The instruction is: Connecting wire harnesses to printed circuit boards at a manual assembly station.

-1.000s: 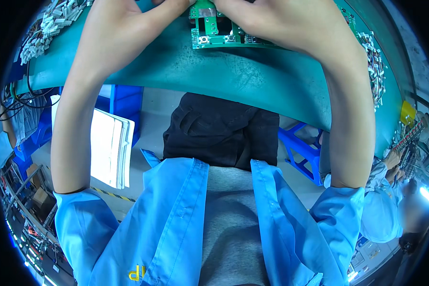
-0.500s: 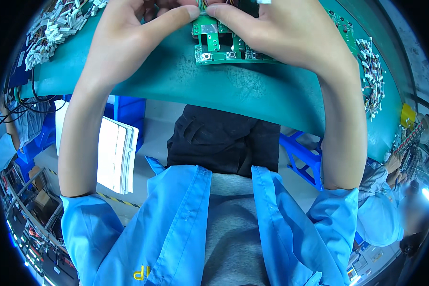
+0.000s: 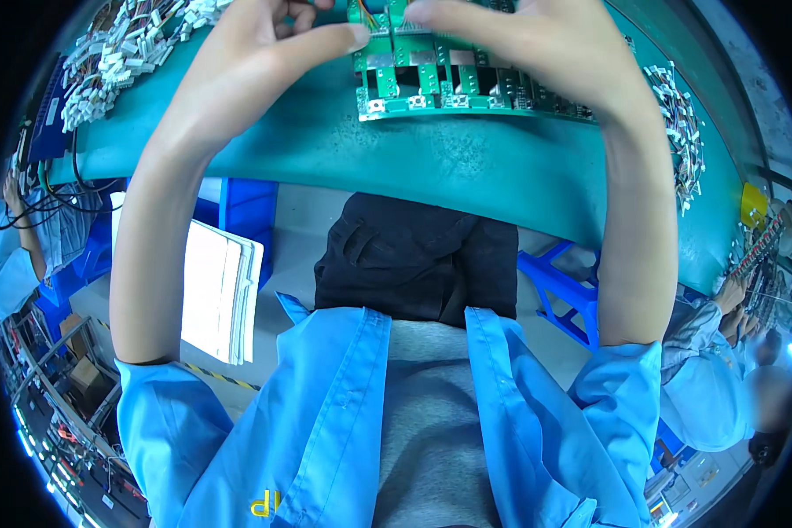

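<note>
A green circuit board panel lies on the table near the upper edge, with several repeated sections, cut-out slots and small push buttons along its near side. Coloured wires run to a connector at its far left. My left hand is beside the panel, its thumb tip touching near that connector; the other fingers are curled and apart from the thumb. Over the panel's right part reaches my right hand, thumb stretched onto the connectors at the far side. Its other fingers are mostly hidden or cut off by the upper edge.
Bundled cables with white plugs heap at the far left of the green table; more wire bundles lie at the right. Below are a white stack of sheets and a blue stool. Other people sit on both sides.
Both thumbs have moved apart from the wires where they met. More of the panel's sections now show between my hands. My left fingers have come away from the wires.
</note>
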A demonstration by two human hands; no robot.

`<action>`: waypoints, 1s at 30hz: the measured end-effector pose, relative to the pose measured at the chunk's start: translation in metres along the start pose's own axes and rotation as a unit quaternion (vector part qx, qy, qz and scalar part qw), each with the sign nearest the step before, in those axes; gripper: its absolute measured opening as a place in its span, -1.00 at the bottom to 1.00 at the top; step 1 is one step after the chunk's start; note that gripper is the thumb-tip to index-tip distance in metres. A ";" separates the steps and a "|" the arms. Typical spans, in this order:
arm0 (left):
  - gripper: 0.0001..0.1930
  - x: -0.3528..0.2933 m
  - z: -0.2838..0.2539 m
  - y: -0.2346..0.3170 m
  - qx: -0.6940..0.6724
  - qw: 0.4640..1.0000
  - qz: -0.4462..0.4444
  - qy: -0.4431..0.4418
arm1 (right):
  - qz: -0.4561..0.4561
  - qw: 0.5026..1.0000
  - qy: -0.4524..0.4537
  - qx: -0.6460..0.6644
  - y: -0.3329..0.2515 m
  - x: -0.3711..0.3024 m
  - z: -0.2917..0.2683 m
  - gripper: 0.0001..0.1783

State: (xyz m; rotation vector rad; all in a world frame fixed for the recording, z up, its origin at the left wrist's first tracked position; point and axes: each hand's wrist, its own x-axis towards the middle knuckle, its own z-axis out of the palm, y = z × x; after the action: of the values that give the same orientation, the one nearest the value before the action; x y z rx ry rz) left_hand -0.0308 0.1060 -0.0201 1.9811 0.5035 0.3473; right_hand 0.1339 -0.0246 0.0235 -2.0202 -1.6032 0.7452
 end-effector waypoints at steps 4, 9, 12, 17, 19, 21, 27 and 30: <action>-0.71 0.003 0.008 0.014 -0.125 0.990 -0.060 0.012 | -0.021 1.000 -0.020 0.011 -0.001 0.010 0.005 -0.79; -0.67 0.014 0.011 0.000 -0.104 0.994 -0.031 0.009 | -0.040 0.998 -0.035 0.019 -0.003 0.021 0.008 -0.69; -0.67 0.011 0.016 0.001 -0.152 0.988 -0.019 0.009 | -0.053 0.997 -0.049 0.027 0.002 0.022 0.002 -0.63; -0.65 0.004 0.016 0.007 -0.153 0.987 -0.046 0.006 | -0.075 0.993 -0.076 0.046 0.010 0.034 0.006 -0.52; -0.64 0.003 0.012 0.009 -0.106 0.991 -0.078 0.004 | -0.084 0.991 -0.085 0.053 0.018 0.045 0.005 -0.48; -0.67 0.016 0.022 0.014 -0.104 0.992 -0.063 -0.020 | -0.067 0.993 -0.080 0.048 0.026 0.037 -0.005 -0.44; -0.65 0.001 0.012 0.030 0.084 0.996 -0.002 0.011 | -0.076 0.994 -0.068 0.038 -0.001 0.005 0.006 -0.32; -0.57 0.007 0.008 0.003 0.066 0.997 0.027 0.038 | -0.017 1.000 -0.024 -0.003 0.040 0.001 -0.021 -0.27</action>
State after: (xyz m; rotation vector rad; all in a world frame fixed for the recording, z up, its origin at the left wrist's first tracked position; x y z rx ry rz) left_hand -0.0206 0.1022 -0.0204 2.1176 0.5336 0.4330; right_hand 0.1773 -0.0328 0.0129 -1.9889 -1.6631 0.7822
